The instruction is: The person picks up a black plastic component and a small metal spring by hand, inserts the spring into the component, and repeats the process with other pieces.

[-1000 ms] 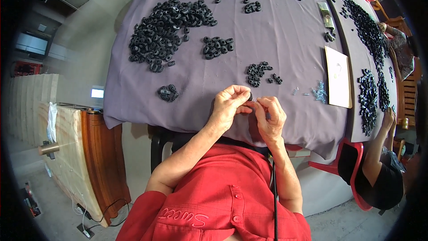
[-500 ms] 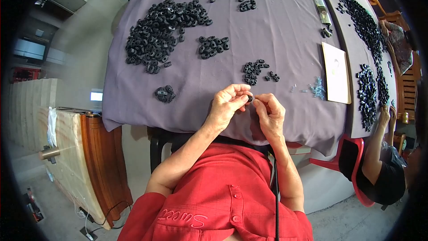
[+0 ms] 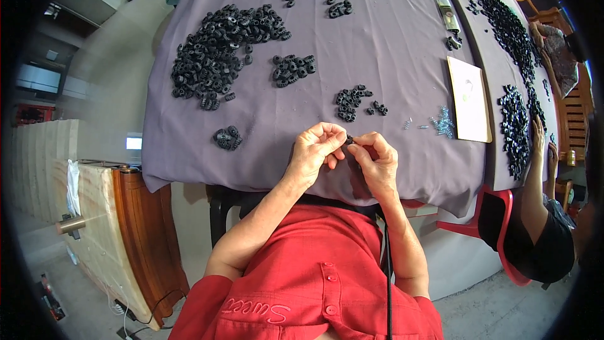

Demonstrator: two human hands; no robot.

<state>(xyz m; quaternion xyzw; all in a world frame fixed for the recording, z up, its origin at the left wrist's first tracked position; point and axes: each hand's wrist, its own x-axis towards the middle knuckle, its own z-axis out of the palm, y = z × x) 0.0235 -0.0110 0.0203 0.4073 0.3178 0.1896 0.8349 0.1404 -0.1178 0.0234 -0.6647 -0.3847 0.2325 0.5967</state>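
Observation:
Just above the table's near edge, my left hand and my right hand meet with their fingertips pinched. Between them is a small black plastic part, mostly covered by the fingers. Both hands appear to grip it. Beyond the hands lies a small cluster of black parts, with a few smaller black pieces to its right. Tiny clear-blue springs are heaped farther right. A little group of ribbed black parts rests to the left of my hands.
A grey-purple cloth covers the table. Large piles of black ribbed parts spread at the left and far side. A pale board lies at the right. Past the table seam, a co-worker's hands reach toward more black pieces.
The view has shifted slightly. My right fingers have closed in on the black part and now touch it beside my left fingertips. The co-worker's hand has moved farther over the table.

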